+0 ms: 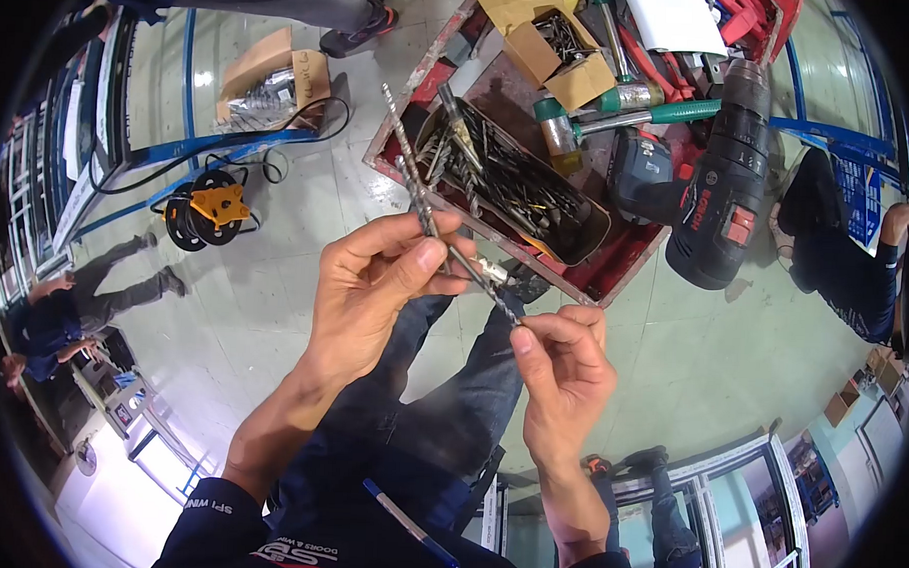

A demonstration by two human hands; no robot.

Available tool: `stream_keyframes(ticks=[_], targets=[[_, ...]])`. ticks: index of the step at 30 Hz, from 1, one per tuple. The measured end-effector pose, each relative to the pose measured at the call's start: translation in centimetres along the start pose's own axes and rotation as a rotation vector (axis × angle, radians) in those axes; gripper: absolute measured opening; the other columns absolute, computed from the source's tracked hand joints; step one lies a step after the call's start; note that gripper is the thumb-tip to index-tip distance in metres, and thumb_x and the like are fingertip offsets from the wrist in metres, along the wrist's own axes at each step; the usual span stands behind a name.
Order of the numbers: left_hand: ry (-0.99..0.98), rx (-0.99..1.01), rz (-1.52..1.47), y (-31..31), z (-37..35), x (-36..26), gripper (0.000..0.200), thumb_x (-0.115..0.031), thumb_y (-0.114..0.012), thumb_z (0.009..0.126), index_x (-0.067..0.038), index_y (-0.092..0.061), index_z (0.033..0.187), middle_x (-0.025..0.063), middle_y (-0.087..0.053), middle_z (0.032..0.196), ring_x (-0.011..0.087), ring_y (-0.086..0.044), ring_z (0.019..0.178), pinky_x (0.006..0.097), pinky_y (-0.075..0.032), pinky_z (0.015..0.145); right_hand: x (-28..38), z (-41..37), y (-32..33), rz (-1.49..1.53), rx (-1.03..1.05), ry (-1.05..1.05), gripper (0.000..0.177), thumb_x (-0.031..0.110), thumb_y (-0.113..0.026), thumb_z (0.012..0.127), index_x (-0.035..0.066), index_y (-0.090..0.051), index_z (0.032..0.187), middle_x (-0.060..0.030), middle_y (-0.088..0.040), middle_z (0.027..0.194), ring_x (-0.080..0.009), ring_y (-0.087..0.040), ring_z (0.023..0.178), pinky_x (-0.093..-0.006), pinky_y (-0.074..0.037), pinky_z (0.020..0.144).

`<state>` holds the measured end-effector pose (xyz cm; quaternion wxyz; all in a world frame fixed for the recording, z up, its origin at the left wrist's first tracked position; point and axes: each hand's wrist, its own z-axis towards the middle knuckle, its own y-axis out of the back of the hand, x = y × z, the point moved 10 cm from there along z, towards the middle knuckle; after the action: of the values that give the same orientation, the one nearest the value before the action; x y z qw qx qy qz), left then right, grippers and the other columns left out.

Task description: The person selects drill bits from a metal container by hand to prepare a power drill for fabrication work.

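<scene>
Long twisted drill bits (409,162) slant through the middle of the view, pinched between thumb and fingers of my left hand (379,281). The fingertips of my right hand (567,373) are closed on the lower end of a thin bit (499,304). A short silvery metal piece (493,271) shows beside the bits, between my hands; what holds it is unclear. Just beyond my hands, a long open container (602,224) full of drill bits stands in a red tool tray (636,252).
A black Bosch drill (713,203) lies across the tray's right side. Behind are green-handled hammers (671,112) and a cardboard box of screws (572,78). Left on the floor are a cable reel (217,198) and a cardboard box (307,74). Other people stand around.
</scene>
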<state>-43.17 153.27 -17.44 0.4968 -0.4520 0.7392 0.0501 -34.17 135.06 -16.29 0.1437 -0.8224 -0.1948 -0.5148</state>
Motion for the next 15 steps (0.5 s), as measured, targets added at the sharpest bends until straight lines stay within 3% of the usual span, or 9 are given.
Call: stream_keyframes(ticks=[9, 12, 15], targets=[[0.087, -0.077, 0.181, 3.1, -1.8, 3.2, 0.024, -0.003, -0.066, 0.096, 0.007, -0.067, 0.118, 0.0173, -0.072, 0.106, 0.0224, -0.073, 0.091, 0.0324, -0.062, 0.082, -0.4, 1.2, 0.2, -0.176, 0.062, 0.059, 0.014, 0.004, -0.075, 0.089, 0.001, -0.069, 0.101, -0.0074, -0.061, 0.097, -0.0134, -0.061, 0.077, -0.0265, -0.05, 0.071], [0.15, -0.148, 0.224, 5.4, -3.1, 4.7, 0.023, -0.003, -0.065, 0.097, 0.005, -0.067, 0.119, 0.0153, -0.071, 0.104, 0.0189, -0.071, 0.088, 0.0305, -0.06, 0.079, 0.8, 3.2, -1.5, -0.265, 0.205, 0.179, 0.015, 0.006, -0.075, 0.088, -0.001, -0.069, 0.101, -0.0098, -0.063, 0.095, -0.0195, -0.063, 0.075, -0.029, -0.051, 0.069], [0.207, -0.21, 0.236, 7.2, -4.5, 6.0, 0.023, -0.003, -0.066, 0.097, 0.005, -0.067, 0.118, 0.0142, -0.071, 0.102, 0.0177, -0.07, 0.088, 0.0292, -0.059, 0.079, 1.2, 6.1, -2.5, -0.64, 0.145, 0.438, 0.02, 0.01, -0.071, 0.09, 0.0, -0.068, 0.107, -0.0144, -0.064, 0.094, -0.0297, -0.066, 0.078, -0.0366, -0.053, 0.069]])
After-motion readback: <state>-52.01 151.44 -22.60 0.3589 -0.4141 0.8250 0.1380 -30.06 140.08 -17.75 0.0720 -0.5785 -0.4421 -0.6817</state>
